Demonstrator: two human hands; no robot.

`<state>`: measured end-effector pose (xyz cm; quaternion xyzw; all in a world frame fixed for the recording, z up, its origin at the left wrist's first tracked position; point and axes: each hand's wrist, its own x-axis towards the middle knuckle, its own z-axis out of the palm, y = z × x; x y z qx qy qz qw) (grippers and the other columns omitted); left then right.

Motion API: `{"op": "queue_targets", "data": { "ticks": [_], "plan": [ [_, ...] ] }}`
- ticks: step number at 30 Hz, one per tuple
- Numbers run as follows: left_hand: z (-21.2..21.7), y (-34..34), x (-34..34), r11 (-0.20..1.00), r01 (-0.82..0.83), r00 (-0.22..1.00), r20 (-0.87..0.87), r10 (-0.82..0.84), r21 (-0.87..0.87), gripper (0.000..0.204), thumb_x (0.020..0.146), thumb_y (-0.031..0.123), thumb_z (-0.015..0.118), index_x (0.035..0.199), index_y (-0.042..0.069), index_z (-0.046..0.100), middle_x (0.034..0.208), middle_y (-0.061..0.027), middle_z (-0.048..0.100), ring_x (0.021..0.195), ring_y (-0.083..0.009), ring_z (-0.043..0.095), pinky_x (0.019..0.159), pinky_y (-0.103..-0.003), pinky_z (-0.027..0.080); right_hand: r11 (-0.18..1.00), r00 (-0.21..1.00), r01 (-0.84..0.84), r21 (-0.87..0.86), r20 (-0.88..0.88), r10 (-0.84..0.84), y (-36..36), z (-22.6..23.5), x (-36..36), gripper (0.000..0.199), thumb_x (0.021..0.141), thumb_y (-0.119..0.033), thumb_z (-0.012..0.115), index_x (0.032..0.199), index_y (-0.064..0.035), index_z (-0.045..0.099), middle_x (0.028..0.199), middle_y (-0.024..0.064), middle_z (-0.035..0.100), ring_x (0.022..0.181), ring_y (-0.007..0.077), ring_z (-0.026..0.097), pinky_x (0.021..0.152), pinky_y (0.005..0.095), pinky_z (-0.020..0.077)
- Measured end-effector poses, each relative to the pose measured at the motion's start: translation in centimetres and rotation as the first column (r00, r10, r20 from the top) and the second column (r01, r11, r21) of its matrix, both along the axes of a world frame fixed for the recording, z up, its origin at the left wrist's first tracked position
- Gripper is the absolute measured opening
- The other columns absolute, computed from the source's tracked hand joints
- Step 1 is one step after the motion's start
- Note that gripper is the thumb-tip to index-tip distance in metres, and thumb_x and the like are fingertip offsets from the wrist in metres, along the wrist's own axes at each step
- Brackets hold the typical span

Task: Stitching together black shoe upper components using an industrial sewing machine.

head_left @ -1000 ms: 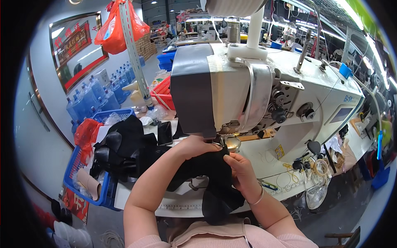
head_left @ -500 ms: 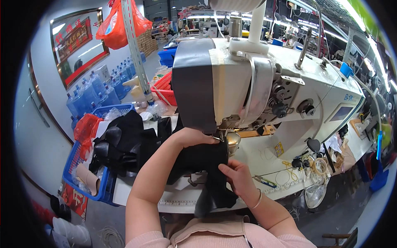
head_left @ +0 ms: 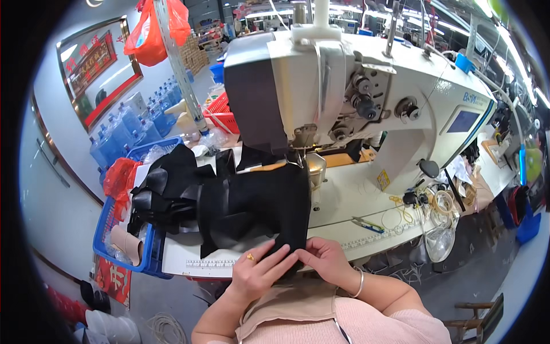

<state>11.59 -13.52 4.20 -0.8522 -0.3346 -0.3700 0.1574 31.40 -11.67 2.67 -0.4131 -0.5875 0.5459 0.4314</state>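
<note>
A black fabric piece (head_left: 263,198) lies across the sewing machine bed, its right edge running up to the presser foot and needle (head_left: 299,156). At its near end, by the table's front edge, both hands work close together. My left hand (head_left: 255,274), with a gold ring, rests on the fabric with its fingers stretched out; its thumb is hidden. My right hand (head_left: 329,262), a bangle at the wrist, pinches the fabric's right edge between thumb and fingers. The white sewing machine (head_left: 424,92) stands beyond, its dark-covered head above the cloth.
More black pieces (head_left: 166,183) are heaped at the left, beside a blue basket (head_left: 152,252). Thread snips (head_left: 368,225), tape rolls (head_left: 442,202) and loose thread lie on the right of the table. A red basket (head_left: 223,109) stands behind the machine head.
My left hand has come away from the presser foot, down to the near end of the fabric. My right hand has moved nearer to me. The fabric now lies more spread out, and the view has shifted.
</note>
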Motion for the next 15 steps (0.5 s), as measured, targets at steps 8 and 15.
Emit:
{"op": "queue_targets", "data": {
  "ticks": [8,15],
  "plan": [
    [0.7,-1.4,-2.0,0.995,0.039,0.986,-0.158,-0.054,-0.094,0.036,0.075,0.013,0.054,0.11,0.015,0.065,0.121,0.0027,0.06,0.105,-0.0198,0.057,0.078,-0.031,0.047,0.39,0.791,0.182,0.903,0.101,-0.603,9.1,3.5,1.6,0.027,0.076,0.006,0.06,0.101,-0.0052,0.064,0.103,0.0119,0.061,0.099,0.0324,0.059,0.084,0.0351,0.0485],
    [2.0,-0.8,-0.8,0.998,-0.015,0.968,-0.25,0.0,-0.061,0.031,0.076,0.014,0.056,0.106,0.014,0.066,0.115,0.0005,0.062,0.101,-0.0224,0.058,0.078,-0.032,0.047,0.373,0.742,-0.037,0.927,0.276,-0.612,11.6,3.7,1.8,0.042,0.068,0.008,0.058,0.105,-0.0119,0.063,0.109,0.01,0.054,0.105,0.0332,0.055,0.087,0.0399,0.0483]
  ]
}}
